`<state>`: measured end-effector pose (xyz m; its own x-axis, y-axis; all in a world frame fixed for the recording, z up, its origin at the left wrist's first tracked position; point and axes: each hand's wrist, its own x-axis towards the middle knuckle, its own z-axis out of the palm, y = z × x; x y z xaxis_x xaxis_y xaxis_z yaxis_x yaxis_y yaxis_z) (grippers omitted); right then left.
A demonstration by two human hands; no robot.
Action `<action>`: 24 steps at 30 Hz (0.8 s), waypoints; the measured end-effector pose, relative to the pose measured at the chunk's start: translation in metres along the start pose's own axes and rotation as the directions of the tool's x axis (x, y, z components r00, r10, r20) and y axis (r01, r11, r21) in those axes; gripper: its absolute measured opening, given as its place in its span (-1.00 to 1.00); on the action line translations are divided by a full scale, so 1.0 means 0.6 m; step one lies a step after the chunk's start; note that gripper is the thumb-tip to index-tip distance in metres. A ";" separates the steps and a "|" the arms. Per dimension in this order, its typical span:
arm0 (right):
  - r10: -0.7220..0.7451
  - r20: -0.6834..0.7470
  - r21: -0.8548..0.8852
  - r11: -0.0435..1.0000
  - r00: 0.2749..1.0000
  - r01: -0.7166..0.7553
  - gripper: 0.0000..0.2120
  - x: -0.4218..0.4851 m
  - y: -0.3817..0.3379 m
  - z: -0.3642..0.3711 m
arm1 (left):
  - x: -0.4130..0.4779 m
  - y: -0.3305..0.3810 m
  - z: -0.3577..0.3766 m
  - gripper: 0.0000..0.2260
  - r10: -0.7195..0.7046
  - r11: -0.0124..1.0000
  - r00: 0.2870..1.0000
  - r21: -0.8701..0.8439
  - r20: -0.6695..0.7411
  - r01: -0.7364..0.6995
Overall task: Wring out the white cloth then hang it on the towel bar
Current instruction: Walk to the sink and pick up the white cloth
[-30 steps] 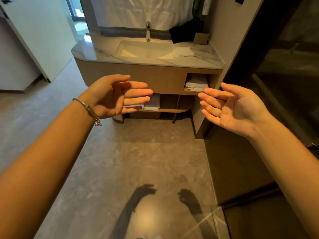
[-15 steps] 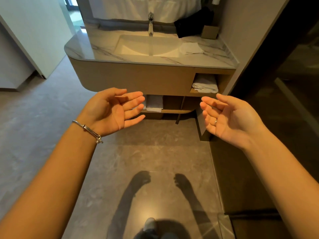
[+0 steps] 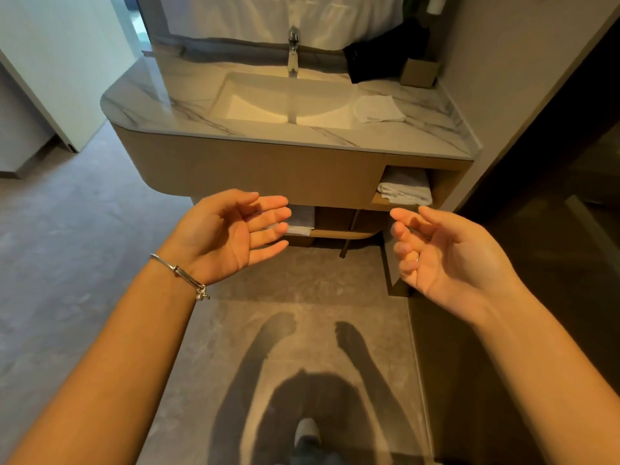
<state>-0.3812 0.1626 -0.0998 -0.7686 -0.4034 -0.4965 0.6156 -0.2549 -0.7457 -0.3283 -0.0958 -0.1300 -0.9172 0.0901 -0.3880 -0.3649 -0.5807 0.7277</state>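
Hands, left (image 3: 231, 234) and right (image 3: 446, 253), empty, palms facing (well apart); cloth (image 3: 377, 109) beside sink (image 3: 285, 102).

No readable text, label, brand, number or sign shows on any surface here.

Marble countertop (image 3: 188, 105) — white cloth (image 3: 377, 109) beside sink (image 3: 285, 102)

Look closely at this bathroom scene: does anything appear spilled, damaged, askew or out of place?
Nothing stands out. The white cloth lies folded on the countertop right of the sink, towels sit in the shelf, and no spill shows. Both hands, left and right, are open and empty.
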 end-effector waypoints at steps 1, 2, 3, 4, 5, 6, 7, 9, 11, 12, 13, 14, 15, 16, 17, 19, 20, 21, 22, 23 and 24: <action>0.003 0.003 -0.008 1.000 1.000 -0.002 -0.76 0.012 -0.008 0.000 | 0.012 0.005 0.002 -0.73 -0.004 1.000 1.000 -0.003 -0.007 0.004; 0.009 0.007 -0.012 1.000 1.000 -0.008 -0.76 0.024 -0.015 0.000 | 0.024 0.011 0.003 -0.73 -0.006 1.000 1.000 -0.007 -0.012 0.006; 0.016 0.012 -0.015 1.000 1.000 -0.016 -0.76 0.036 -0.023 -0.001 | 0.036 0.017 0.003 -0.72 -0.006 1.000 1.000 -0.010 -0.016 0.006; 0.024 0.019 -0.017 1.000 1.000 -0.024 -0.76 0.048 -0.031 0.000 | 0.047 0.024 0.003 -0.72 -0.006 1.000 1.000 -0.014 -0.017 0.006; 0.029 0.024 -0.020 0.999 0.999 -0.029 -0.77 0.059 -0.036 0.002 | 0.057 0.029 0.003 -0.72 -0.001 1.000 1.000 -0.012 -0.017 0.001; 0.035 0.028 -0.021 0.999 0.999 -0.034 -0.77 0.072 -0.041 0.006 | 0.066 0.035 0.002 -0.72 0.004 1.000 1.000 -0.006 -0.019 -0.004; 0.040 0.033 -0.020 0.999 0.999 -0.039 -0.77 0.083 -0.045 0.008 | 0.075 0.040 -0.001 -0.72 0.009 1.000 1.000 0.006 -0.024 -0.009; 0.045 0.048 -0.009 0.999 0.998 -0.045 -0.75 0.106 -0.051 0.015 | 0.093 0.054 -0.006 -0.72 0.020 0.999 0.999 0.039 -0.036 -0.018; 0.045 0.065 0.010 0.999 0.997 -0.046 -0.75 0.129 -0.057 0.021 | 0.112 0.070 -0.011 -0.72 0.032 0.997 0.998 0.072 -0.048 -0.028; 0.044 0.070 0.016 0.999 0.997 -0.045 -0.76 0.142 -0.059 0.025 | 0.121 0.078 -0.014 -0.71 0.037 0.996 0.998 0.086 -0.054 -0.032; 0.043 0.074 0.020 0.999 0.996 -0.045 -0.77 0.155 -0.061 0.029 | 0.130 0.086 -0.020 -0.70 0.039 0.994 0.997 0.100 -0.059 -0.033; 0.040 0.079 0.023 0.999 0.996 -0.042 -0.78 0.167 -0.061 0.035 | 0.138 0.093 -0.025 -0.70 0.036 0.993 0.998 0.115 -0.058 -0.029; 0.031 0.083 0.033 0.999 0.996 -0.034 -0.79 0.179 -0.062 0.041 | 0.146 0.102 -0.030 -0.71 0.026 0.991 0.999 0.131 -0.045 -0.020; 0.022 0.084 0.046 0.999 0.996 -0.026 -0.79 0.190 -0.062 0.047 | 0.153 0.111 -0.036 -0.72 0.012 0.990 0.999 0.143 -0.032 -0.008; 0.015 0.079 0.059 0.998 0.997 -0.020 -0.80 0.200 -0.063 0.052 | 0.159 0.120 -0.042 -0.74 -0.003 0.989 1.000 0.149 -0.026 0.007; 0.009 0.064 0.075 0.997 0.998 -0.014 -0.80 0.218 -0.069 0.062 | 0.172 0.137 -0.054 -0.73 -0.019 0.990 0.999 0.141 -0.029 0.023; 0.006 0.062 0.078 0.997 0.998 -0.010 -0.80 0.225 -0.073 0.065 | 0.178 0.144 -0.060 -0.72 -0.016 0.991 0.999 0.133 -0.029 0.019; 0.002 0.062 0.080 0.997 0.998 -0.007 -0.80 0.234 -0.078 0.069 | 0.185 0.151 -0.065 -0.72 -0.011 0.992 1.000 0.127 -0.026 0.014; 0.000 0.060 0.085 0.996 0.998 -0.005 -0.80 0.245 -0.084 0.072 | 0.195 0.160 -0.070 -0.71 -0.008 0.992 1.000 0.124 -0.022 0.010; 0.000 0.052 0.093 0.996 0.999 -0.004 -0.81 0.254 -0.090 0.074 | 0.202 0.166 -0.074 -0.71 -0.005 0.993 1.000 0.120 -0.023 0.008; 0.003 0.043 0.099 0.995 0.999 -0.007 -0.81 0.265 -0.095 0.075 | 0.211 0.173 -0.078 -0.72 -0.003 0.993 1.000 0.116 -0.026 0.006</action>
<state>-0.5309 0.0736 -0.1163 -0.7587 -0.4415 -0.4791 0.6351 -0.3376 -0.6947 -0.4745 -0.1825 -0.1303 -0.9116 0.0709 -0.4049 -0.3866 -0.4825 0.7860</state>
